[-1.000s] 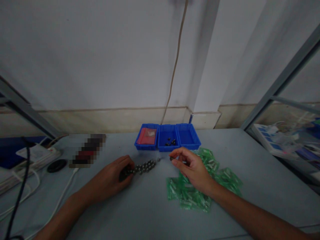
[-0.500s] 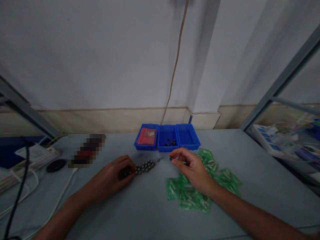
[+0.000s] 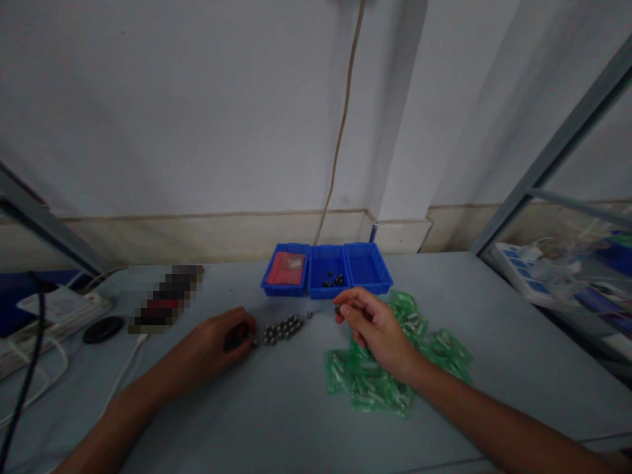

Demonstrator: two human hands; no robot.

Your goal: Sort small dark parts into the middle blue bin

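A cluster of small shiny metal balls [image 3: 283, 330] lies on the table between my hands. At its left end my left hand [image 3: 224, 342] rests with curled fingers, a single ball showing at the fingertips; what is inside the curl is hidden in shadow. One more small metal piece [image 3: 309, 315] lies just right of the cluster. My right hand [image 3: 372, 326] is raised over green packets, pinching a small dark metal ball [image 3: 338, 309] between thumb and fingertips. Below and behind that hand are several green plastic packets [image 3: 378, 392] with whitish contents.
Three joined blue trays stand at the back: the left tray [image 3: 269, 284] holds a red packet, the middle tray [image 3: 320, 257] several dark metal pieces, and the right tray [image 3: 368, 266] is beside them. A black disc [image 3: 103, 330], cables and a blurred-out object lie left.
My left hand has drawn slightly left, away from the ball cluster, uncovering its left end. My right hand keeps its pinch and has barely moved. The view has shifted a little.
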